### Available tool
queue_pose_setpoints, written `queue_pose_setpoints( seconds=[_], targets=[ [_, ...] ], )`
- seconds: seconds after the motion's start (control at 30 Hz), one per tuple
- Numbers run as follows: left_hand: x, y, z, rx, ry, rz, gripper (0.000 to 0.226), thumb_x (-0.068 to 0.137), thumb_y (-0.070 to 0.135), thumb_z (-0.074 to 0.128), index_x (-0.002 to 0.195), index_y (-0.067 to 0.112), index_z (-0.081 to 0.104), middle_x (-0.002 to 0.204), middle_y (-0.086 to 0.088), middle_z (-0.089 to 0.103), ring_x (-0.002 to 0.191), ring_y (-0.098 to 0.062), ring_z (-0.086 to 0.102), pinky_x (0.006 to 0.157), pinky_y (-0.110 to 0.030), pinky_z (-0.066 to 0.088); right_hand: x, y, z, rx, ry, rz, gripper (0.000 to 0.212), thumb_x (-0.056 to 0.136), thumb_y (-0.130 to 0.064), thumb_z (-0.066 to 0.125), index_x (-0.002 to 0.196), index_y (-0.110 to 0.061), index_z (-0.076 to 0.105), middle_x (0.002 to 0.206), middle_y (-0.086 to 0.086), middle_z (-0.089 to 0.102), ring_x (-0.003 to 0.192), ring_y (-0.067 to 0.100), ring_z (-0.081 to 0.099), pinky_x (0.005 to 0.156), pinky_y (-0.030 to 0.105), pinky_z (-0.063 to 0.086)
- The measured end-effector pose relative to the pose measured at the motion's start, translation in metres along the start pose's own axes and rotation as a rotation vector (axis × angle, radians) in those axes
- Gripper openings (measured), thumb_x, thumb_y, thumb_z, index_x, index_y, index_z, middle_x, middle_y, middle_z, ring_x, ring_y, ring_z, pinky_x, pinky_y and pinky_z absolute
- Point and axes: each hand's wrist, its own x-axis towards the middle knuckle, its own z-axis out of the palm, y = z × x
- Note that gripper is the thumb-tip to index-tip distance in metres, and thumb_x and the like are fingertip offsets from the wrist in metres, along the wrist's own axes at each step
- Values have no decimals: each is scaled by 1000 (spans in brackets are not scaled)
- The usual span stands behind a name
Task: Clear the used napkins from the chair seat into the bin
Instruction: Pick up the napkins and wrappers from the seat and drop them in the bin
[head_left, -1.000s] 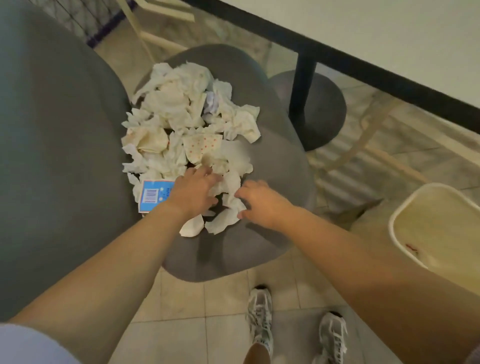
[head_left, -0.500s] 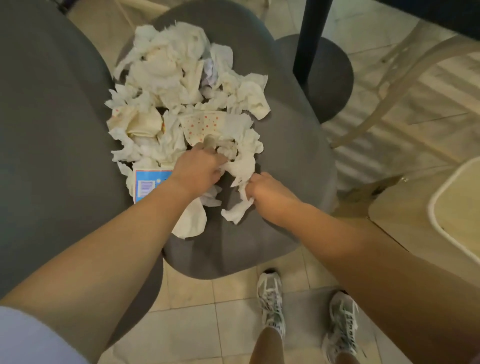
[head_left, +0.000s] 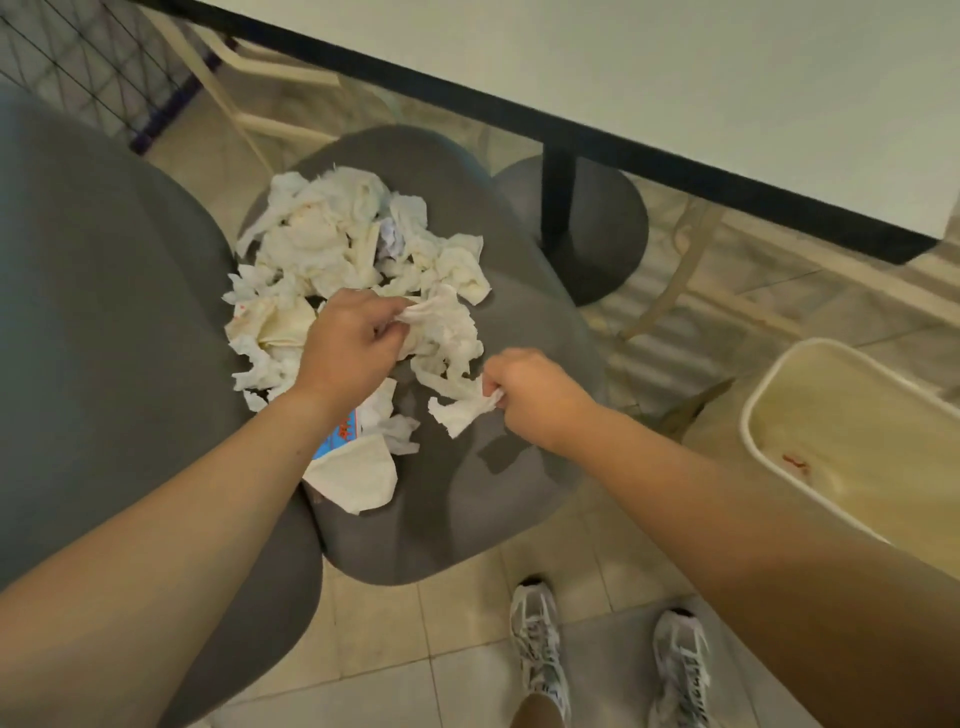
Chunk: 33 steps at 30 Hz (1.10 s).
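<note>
A heap of crumpled white napkins (head_left: 332, 244) covers the back and middle of the grey chair seat (head_left: 519, 499). My left hand (head_left: 348, 348) is over the heap's near side, fingers closed on a bunch of napkins (head_left: 441, 322). My right hand (head_left: 530, 395) is at the heap's right edge, pinching a torn white napkin (head_left: 460, 410) that hangs just above the seat. A blue and white packet (head_left: 340, 434) and a flat napkin (head_left: 358, 478) lie partly under my left wrist. The cream bin (head_left: 769, 395) stands on the floor to the right, open, with a red scrap inside.
The chair's grey backrest (head_left: 93, 338) fills the left side. A white table with a black edge (head_left: 571, 130) and its black post on a round base (head_left: 592, 234) stand behind the seat. My two shoes (head_left: 535, 654) are on the tiled floor below.
Both hands have closed on napkins and lifted slightly; my left hand moved further into the heap, my right hand pulled a torn piece to the right. The camera tilted up, showing the table and bin again.
</note>
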Motion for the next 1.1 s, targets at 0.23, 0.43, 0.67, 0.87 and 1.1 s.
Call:
queue_pose_setpoints(
  seconds=[0.23, 0.43, 0.67, 0.87, 1.1],
  targets=[
    [-2, 82, -11, -48, 33, 88, 22, 81, 14, 55, 94, 14, 73, 68, -8, 60, 82, -24, 51, 74, -31, 40, -50, 17, -49, 67, 116, 11, 20, 84, 2, 53, 98, -9, 63, 106, 11, 58, 102, 27, 54, 80, 30, 44],
    [-7, 174, 13, -115, -48, 189, 23, 78, 17, 54, 88, 15, 75, 63, -5, 58, 74, -23, 50, 71, -36, 40, -116, 75, -86, 113, 196, 99, 21, 83, 3, 52, 99, -5, 63, 105, 13, 62, 99, 28, 56, 80, 32, 45],
    [-23, 270, 88, -99, -268, 410, 23, 80, 20, 58, 95, 17, 75, 67, 1, 61, 72, -21, 51, 65, -30, 41, -193, 170, -96, 184, 137, 473, 17, 89, -3, 48, 95, -5, 64, 99, 13, 57, 88, 24, 52, 74, 30, 40],
    [-37, 333, 158, -109, -512, 458, 22, 85, 14, 63, 105, 14, 71, 88, 5, 67, 84, -7, 52, 81, -23, 42, -259, 239, -85, 134, 152, 679, 33, 90, 2, 42, 119, -4, 58, 125, 15, 53, 112, 30, 54, 89, 32, 44],
    [-46, 352, 212, 27, -831, 265, 37, 88, 12, 59, 124, 16, 59, 120, 1, 63, 112, -14, 55, 96, -25, 41, -276, 264, -72, 247, 46, 740, 43, 93, 3, 37, 133, -7, 48, 128, 13, 54, 113, 30, 56, 90, 34, 47]
  ],
)
